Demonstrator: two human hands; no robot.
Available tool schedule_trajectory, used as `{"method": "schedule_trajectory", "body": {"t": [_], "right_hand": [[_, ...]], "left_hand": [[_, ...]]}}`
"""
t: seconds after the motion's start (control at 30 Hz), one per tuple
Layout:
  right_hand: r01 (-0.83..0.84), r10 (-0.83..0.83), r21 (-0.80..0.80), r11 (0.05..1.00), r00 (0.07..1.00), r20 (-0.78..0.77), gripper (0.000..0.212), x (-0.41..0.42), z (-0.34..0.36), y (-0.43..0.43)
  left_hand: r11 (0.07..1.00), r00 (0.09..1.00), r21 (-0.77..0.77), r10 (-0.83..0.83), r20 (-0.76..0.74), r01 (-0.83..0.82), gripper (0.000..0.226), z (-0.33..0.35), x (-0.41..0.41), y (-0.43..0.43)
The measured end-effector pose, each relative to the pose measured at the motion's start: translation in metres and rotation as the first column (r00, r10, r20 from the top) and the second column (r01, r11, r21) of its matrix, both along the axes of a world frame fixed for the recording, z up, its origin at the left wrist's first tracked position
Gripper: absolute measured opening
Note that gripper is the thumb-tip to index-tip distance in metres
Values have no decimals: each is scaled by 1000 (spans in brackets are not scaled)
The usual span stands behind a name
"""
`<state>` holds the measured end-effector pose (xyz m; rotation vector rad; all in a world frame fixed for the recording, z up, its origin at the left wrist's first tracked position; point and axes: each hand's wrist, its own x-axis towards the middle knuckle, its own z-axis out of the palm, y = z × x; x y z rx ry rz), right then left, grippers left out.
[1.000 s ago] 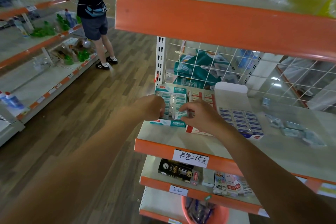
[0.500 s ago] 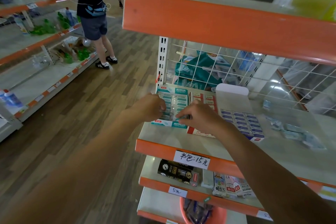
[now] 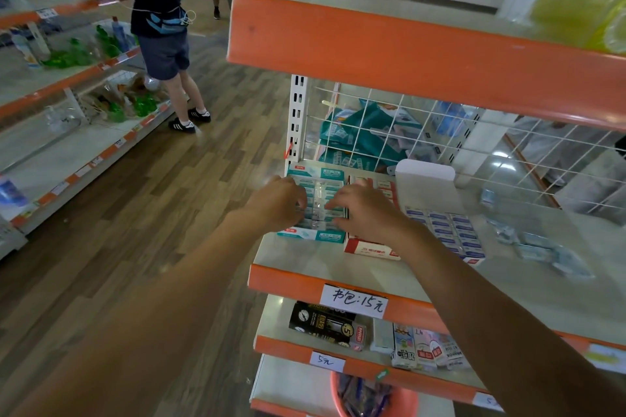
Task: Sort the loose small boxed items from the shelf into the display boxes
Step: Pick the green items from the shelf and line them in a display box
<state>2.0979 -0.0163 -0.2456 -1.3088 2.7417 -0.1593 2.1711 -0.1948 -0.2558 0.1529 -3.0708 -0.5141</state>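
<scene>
Tag (image 3: 354, 301): handwritten paper on the shelf's glossy orange lip, at 6 o'clock from my grips.
Shelf (image 3: 315, 259): pale, smooth, flat board.
Left grip (image 3: 277, 203): knuckles up, fingers curled onto the packs at the teal box's 9 o'clock side. I cannot tell whether it pinches one.
Right grip (image 3: 364, 210): released, fingers laid fairly straight on the packs at the 3 o'clock side, pressing them down.
Packs (image 3: 320, 210): small flat cartons in tight rows inside the teal box, between my grips. Some look shiny.
Teal box (image 3: 315, 236): thin card tray with a low front wall.
Red box (image 3: 371, 250): a like tray, just beside it at 3 o'clock.
Blue box (image 3: 450, 230): farther at 3 o'clock, its rows filled.
Loose packs (image 3: 538, 245): scattered on the shelf at 3 o'clock, well apart from my grips and blurred.
Handling: I judge them light, stiff and slick, so I would pinch the long edges. The tray may slide, so I would steady it.
Grid (image 3: 372, 132): white wire at 12 o'clock.
</scene>
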Motion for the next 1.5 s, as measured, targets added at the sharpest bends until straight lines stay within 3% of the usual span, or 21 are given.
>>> {"method": "schedule_trajectory", "body": {"t": [0.17, 0.27, 0.47, 0.57, 0.8, 0.87, 0.97, 1.1, 1.2, 1.5], "right_hand": [[108, -112, 90, 990, 993, 48, 59, -7, 3, -10], [150, -168, 144, 978, 979, 119, 57, -8, 6, -13], [142, -154, 168, 976, 986, 62, 51, -3, 3, -13], [118, -124, 125, 985, 991, 41, 52, -2, 4, -11], [161, -167, -134, 978, 985, -32, 39, -4, 12, 25], [166, -180, -154, 974, 981, -78, 37, -7, 14, 42], [220, -232, -148, 964, 971, -67, 39, -12, 14, 67], [317, -328, -116, 941, 940, -91, 46, -19, 13, 109], [372, -382, -89, 924, 913, -144, 53, -28, 11, 148], [535, -537, -43, 844, 840, -80, 55, -40, 1, 260]], "left_hand": [[1000, 998, -25, -13, 62, 14, 33, 1, -3, -1], [1000, 995, -24, -12, 97, 14, 34, -2, -5, -1], [998, 990, -54, -8, 141, 15, 36, 0, -9, 0], [996, 986, -91, -6, 166, 21, 33, 3, -13, 1], [958, 956, -278, 9, 293, 76, 28, 10, -27, 13], [930, 976, -353, -23, 216, 100, 28, 15, -32, 27], [954, 998, -296, -38, 50, 52, 32, 22, -42, 67], [951, 994, -301, -94, -51, 75, 33, 28, -61, 127], [951, 988, -292, -132, -78, 104, 38, 31, -73, 163], [913, 960, -320, -279, -41, 251, 36, 28, -100, 265]]}}
